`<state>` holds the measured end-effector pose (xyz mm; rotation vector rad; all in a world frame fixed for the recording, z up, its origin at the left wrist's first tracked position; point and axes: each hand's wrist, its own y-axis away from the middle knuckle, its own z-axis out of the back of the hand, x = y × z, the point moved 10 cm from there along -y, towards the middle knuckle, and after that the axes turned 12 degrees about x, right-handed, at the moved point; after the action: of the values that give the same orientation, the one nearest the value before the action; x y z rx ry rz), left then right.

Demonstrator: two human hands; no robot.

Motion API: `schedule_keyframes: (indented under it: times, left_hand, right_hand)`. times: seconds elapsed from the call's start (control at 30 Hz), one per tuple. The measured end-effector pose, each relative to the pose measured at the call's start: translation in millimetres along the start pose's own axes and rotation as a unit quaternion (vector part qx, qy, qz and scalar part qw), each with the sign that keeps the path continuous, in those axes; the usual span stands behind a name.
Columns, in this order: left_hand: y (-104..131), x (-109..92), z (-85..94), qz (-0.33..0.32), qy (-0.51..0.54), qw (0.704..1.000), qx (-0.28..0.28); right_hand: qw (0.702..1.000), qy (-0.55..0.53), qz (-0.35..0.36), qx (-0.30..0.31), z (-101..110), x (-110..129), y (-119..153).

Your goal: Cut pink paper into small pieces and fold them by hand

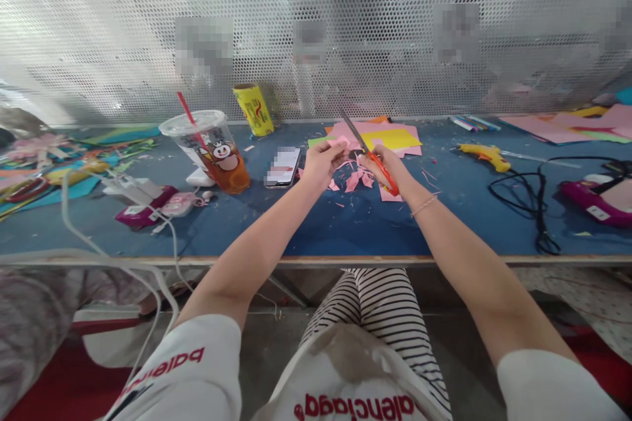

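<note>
My left hand (323, 161) is closed, pinching a small piece of pink paper (340, 142) over the table. In my right hand (388, 168) is a pair of scissors (388, 179) with orange-red handles, its grey blades pointing up and away to the left. The blades pass just right of the pink piece; I cannot tell whether they touch it. Pink paper scraps (359, 179) lie on the table below and between my hands. Behind them is a stack of coloured sheets, with a yellow sheet (395, 139) on top of pink ones.
A lidded cup of brown drink (222, 161) and a phone (283, 167) stand left of my hands. A yellow can (254, 109) leans near the perforated metal screen (365, 33). To the right lie a yellow glue gun (484, 156), a black cable (539, 200) and markers (474, 123).
</note>
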<state>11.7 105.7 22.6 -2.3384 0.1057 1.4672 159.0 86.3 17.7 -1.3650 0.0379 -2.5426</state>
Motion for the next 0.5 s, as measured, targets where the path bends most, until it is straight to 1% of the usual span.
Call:
schedule_keyframes:
  times: [0.07, 0.17, 0.23, 0.3, 0.37, 0.4, 0.43, 0.5]
  left_hand:
    - [-2, 2, 4.3, 0.007, -0.008, 1.000, -0.006]
    - [-6, 7, 11.5, 0.026, -0.032, 0.999, -0.008]
    - [-8, 11, 15.9, 0.041, -0.050, 0.998, -0.007]
    - [-11, 13, 20.6, 0.049, -0.082, 0.995, -0.008]
    - [-14, 11, 22.5, 0.058, -0.148, 0.987, 0.010]
    - [-15, 11, 21.8, 0.070, -0.196, 0.978, 0.034]
    - [-17, 12, 20.7, 0.089, -0.251, 0.961, 0.067]
    - [-19, 16, 23.6, 0.138, -0.356, 0.915, 0.134]
  right_hand:
    - [0.999, 0.026, -0.007, -0.036, 12, -10, -5]
    - [0.990, 0.112, -0.015, -0.082, 30, -21, -7]
    - [0.984, 0.158, -0.031, -0.082, 36, -29, -7]
    - [0.979, 0.186, -0.052, -0.064, 36, -37, -7]
    - [0.974, 0.209, -0.072, -0.050, 36, -44, -7]
    - [0.971, 0.219, -0.079, -0.048, 36, -46, -8]
    - [0.969, 0.229, -0.083, -0.047, 37, -48, -8]
    - [0.965, 0.245, -0.085, -0.047, 38, -49, -9]
